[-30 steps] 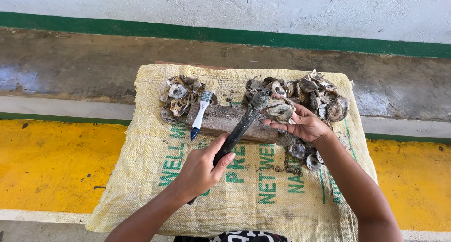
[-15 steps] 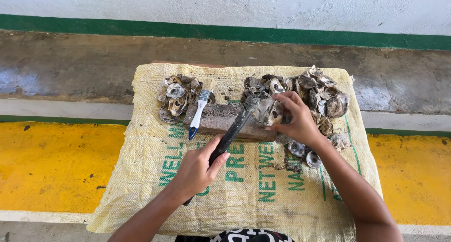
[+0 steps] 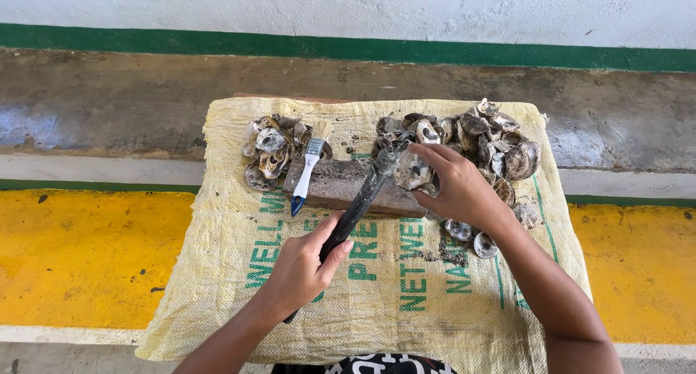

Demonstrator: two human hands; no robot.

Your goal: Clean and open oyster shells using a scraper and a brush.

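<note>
While the right hand grips a shell, the left hand clenches a dark tool.

Two hands: the left and the right. One dark tool. One brush with a blue-tipped handle. One wooden block. One printed sack. Two heaps of shells: a small one on the left, roughly a dozen, and a larger one on the right, too crowded to count exactly. One shell sits on the block.
</note>
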